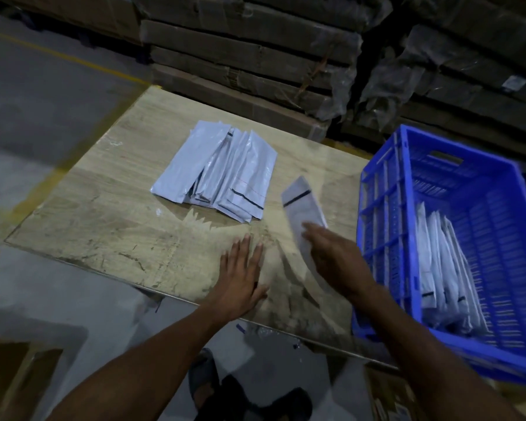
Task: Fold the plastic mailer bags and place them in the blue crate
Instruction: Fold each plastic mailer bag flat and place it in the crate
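My right hand point(331, 256) is blurring as it is holding a folded mailer bag point(304, 214), and its back is hiding my fingertips, so I cannot make out exactly how they are pinching it; the bag is sticking up and away from my hand, tilted, its lower end lost behind my wrist. It is hanging just beside the blue crate point(377, 226), on the table side of the near wall. The crate's right edge is running out of view. Inside the crate, folded bags point(444, 268) are leaning in a row against that same wall, their details hard to read in the dim light. My left hand point(240, 278) is lying flat on the table point(104, 208), fingers straight, gripping nothing. The unsorted pile of mailers point(219, 171) is lying well apart from the crate, across the tabletop.
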The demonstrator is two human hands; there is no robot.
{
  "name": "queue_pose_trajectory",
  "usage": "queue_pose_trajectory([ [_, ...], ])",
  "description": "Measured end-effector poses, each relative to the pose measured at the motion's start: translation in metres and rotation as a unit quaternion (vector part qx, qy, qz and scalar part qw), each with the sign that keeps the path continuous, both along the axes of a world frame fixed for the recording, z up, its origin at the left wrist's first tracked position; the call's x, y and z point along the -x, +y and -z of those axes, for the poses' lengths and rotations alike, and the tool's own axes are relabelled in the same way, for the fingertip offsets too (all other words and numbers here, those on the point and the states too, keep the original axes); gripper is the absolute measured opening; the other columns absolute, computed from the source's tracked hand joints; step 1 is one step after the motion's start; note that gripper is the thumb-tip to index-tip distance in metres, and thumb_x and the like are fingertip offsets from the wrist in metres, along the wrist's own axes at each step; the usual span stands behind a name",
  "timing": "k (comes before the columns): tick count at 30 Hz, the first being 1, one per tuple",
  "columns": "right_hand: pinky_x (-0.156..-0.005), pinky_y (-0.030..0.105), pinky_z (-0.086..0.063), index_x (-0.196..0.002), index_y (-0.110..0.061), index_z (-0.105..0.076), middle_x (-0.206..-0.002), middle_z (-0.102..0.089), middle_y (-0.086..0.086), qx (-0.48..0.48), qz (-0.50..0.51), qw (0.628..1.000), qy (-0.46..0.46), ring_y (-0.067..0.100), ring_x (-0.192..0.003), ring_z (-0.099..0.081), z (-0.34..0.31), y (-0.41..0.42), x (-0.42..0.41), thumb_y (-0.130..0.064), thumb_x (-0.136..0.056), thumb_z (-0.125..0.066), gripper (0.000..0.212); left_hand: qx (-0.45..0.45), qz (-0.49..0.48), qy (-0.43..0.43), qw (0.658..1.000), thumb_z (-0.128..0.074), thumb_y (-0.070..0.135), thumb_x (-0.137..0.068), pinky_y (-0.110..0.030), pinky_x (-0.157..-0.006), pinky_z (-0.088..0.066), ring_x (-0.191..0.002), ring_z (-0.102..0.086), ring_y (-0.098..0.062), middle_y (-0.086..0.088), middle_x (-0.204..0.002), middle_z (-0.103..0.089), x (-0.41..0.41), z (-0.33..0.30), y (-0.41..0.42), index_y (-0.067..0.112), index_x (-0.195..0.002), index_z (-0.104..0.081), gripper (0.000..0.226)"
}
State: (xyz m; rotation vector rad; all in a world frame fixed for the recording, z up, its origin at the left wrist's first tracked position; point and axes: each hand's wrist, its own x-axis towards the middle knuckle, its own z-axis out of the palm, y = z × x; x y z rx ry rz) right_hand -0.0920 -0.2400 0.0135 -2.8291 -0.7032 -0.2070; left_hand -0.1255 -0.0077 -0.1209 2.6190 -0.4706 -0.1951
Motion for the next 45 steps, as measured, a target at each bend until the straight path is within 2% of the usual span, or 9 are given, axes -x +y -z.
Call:
queue_pose_trajectory([
  [2,-0.083,0.043,-0.059,-0.126,-0.005,-0.067,-0.138,-0.062,0.012,-0.026,0.023,0.999,-0.011,0.031,-0.112,-0.068,-0.026,-0.025,-0.007,-0.003,-0.088,-0.063,0.037,-0.022,0.028,0.018,0.999,-0.045,0.058,-0.096,-0.068,-0.117,-0.026,-0.154,-0.017,-0.048,-0.023,-0.170,-0.010,-0.006,-0.001,-0.024,0.022,-0.162,0.013,0.095],
  [7,-0.095,0.043,-0.054,-0.119,-0.004,-0.070,-0.136,-0.063,0.013,-0.043,0.100,0.993,-0.056,0.032,-0.112,-0.067,-0.088,-0.091,-0.014,0.005,-0.083,-0.069,0.037,-0.084,0.075,0.060,0.992,-0.048,0.053,-0.103,-0.059,-0.124,-0.003,-0.158,0.011,-0.038,-0.011,-0.172,0.012,-0.022,-0.018,-0.078,0.025,-0.162,0.018,0.093],
  [14,-0.088,0.039,-0.056,-0.110,-0.005,-0.073,-0.115,-0.073,0.012,-0.070,0.160,0.979,-0.102,0.031,-0.096,-0.072,-0.129,-0.195,-0.008,0.008,-0.080,-0.067,0.034,-0.152,0.094,0.172,0.969,-0.057,0.059,-0.098,-0.083,-0.108,0.001,-0.152,0.024,-0.047,-0.003,-0.170,0.024,-0.045,-0.031,-0.132,0.040,-0.162,0.008,0.094],
  [18,-0.086,0.043,-0.056,-0.106,-0.003,-0.073,-0.109,-0.074,0.017,-0.039,0.193,0.974,-0.107,0.035,-0.092,-0.072,-0.128,-0.256,0.008,-0.001,-0.078,-0.057,0.033,-0.190,0.083,0.212,0.955,-0.059,0.064,-0.094,-0.085,-0.107,0.002,-0.151,0.029,-0.047,0.001,-0.169,0.029,-0.053,-0.031,-0.143,0.045,-0.162,0.004,0.095],
  [23,-0.078,0.053,-0.058,-0.108,0.001,-0.072,-0.107,-0.072,0.025,0.016,0.245,0.969,-0.019,0.045,-0.086,-0.071,-0.092,-0.308,0.028,0.016,-0.074,-0.063,0.038,-0.206,0.068,0.240,0.946,-0.065,0.059,-0.093,-0.086,-0.107,0.000,-0.150,0.030,-0.047,0.002,-0.168,0.030,-0.055,-0.040,-0.151,0.047,-0.162,0.005,0.098],
  [31,-0.075,0.047,-0.056,-0.110,-0.011,-0.066,-0.111,-0.069,0.015,0.157,0.293,0.933,0.142,0.040,-0.096,-0.065,-0.040,-0.325,0.038,0.002,-0.080,-0.054,0.034,-0.212,0.055,0.241,0.946,-0.059,0.043,-0.102,-0.083,-0.111,-0.001,-0.151,0.031,-0.044,0.002,-0.167,0.033,-0.047,-0.045,-0.153,0.046,-0.162,0.008,0.090],
  [35,-0.073,0.046,-0.056,-0.099,-0.011,-0.065,-0.102,-0.069,0.015,0.131,0.269,0.938,0.176,0.040,-0.091,-0.066,-0.022,-0.317,0.041,-0.007,-0.083,-0.055,0.019,-0.218,0.060,0.224,0.948,-0.055,0.059,-0.098,-0.083,-0.111,-0.002,-0.151,0.032,-0.042,0.003,-0.166,0.035,-0.046,-0.037,-0.149,0.047,-0.160,0.012,0.092],
  [41,-0.066,0.042,-0.051,-0.097,-0.008,-0.060,-0.108,-0.063,0.015,0.095,0.251,0.955,0.126,0.043,-0.087,-0.064,-0.017,-0.313,0.047,-0.005,-0.086,-0.055,0.012,-0.211,0.056,0.223,0.950,-0.058,0.059,-0.097,-0.082,-0.111,-0.002,-0.151,0.031,-0.040,0.004,-0.166,0.034,-0.046,-0.032,-0.148,0.048,-0.160,0.011,0.094],
  [45,-0.072,0.050,-0.055,-0.117,-0.006,-0.064,-0.136,-0.059,0.019,0.080,0.240,0.967,0.038,0.046,-0.093,-0.067,-0.031,-0.293,0.040,-0.007,-0.089,-0.059,0.028,-0.208,0.054,0.192,0.958,-0.052,0.057,-0.100,-0.080,-0.113,-0.003,-0.153,0.028,-0.039,0.003,-0.169,0.030,-0.041,-0.032,-0.144,0.043,-0.162,0.008,0.087],
])
